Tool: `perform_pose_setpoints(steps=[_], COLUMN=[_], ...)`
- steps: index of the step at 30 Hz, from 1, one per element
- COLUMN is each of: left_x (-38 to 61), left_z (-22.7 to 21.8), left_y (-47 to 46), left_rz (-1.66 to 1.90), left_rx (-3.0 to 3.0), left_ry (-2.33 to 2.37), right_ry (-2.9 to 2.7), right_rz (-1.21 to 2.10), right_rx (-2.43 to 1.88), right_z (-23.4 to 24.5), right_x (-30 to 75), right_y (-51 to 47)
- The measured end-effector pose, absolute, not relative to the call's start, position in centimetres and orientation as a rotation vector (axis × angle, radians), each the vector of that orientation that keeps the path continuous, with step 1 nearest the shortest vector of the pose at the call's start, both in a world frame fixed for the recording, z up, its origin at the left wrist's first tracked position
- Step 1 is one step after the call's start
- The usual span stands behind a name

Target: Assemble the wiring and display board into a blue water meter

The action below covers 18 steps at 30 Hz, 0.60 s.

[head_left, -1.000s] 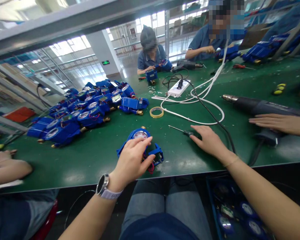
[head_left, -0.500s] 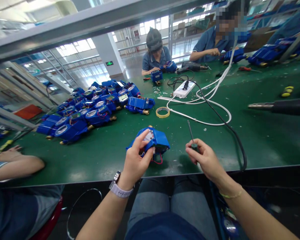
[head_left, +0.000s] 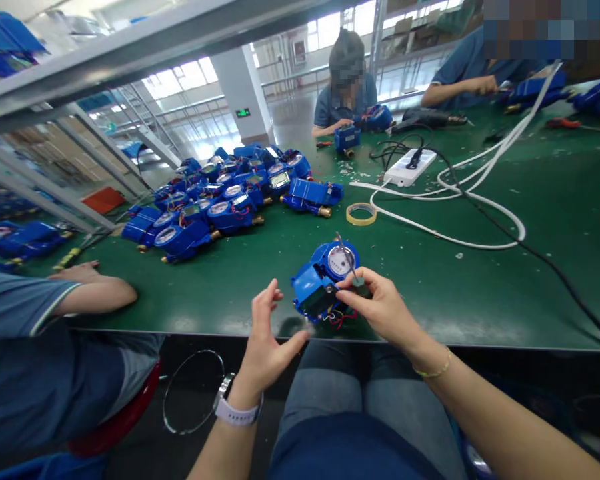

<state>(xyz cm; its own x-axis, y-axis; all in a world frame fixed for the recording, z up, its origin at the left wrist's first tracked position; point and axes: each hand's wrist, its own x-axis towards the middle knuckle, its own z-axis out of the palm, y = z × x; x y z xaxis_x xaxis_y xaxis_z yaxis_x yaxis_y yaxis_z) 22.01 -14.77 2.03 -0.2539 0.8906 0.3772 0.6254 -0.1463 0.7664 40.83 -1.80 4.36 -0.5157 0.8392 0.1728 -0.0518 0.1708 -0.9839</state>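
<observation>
A blue water meter lies on the green bench in front of me. Its round white dial faces up on the far side, and red and white wires stick out at its near edge. My right hand grips a screwdriver with a green handle, its thin shaft pointing up past the dial. The fingertips of that hand meet the meter's right side. Left of the meter, my left hand is off it, thumb and fingers spread with nothing between them.
Many blue meters are heaped at the back left. Beyond my meter lie a tape roll, a white power strip and looping cables. A co-worker's arm rests on the bench at left; two people work across it.
The meter has been turned, bringing its dial to the far right side. My left hand has let go of it. My right hand has moved left to the meter with the screwdriver.
</observation>
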Motion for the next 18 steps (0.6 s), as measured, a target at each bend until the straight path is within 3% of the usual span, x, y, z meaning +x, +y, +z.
perform_pose_setpoints(steps=[3,10,18], left_x=[19.9,18.4,20.4], left_z=[2.4,4.0,2.1], left_y=[-14.2,-10.0,-11.4], left_rz=[1.221,0.883,1.305], left_rx=[2.227,2.803,2.591], left_ry=[1.961,1.488,1.745], right_ry=[-1.766,-1.984,-2.029], right_rz=[1.448,1.447,1.394], right_rx=[-0.764,-0.671,-0.654], right_z=[5.1,6.4,7.0], right_x=[40.9,40.2,41.3], right_y=[-1.2,-0.9,-1.2])
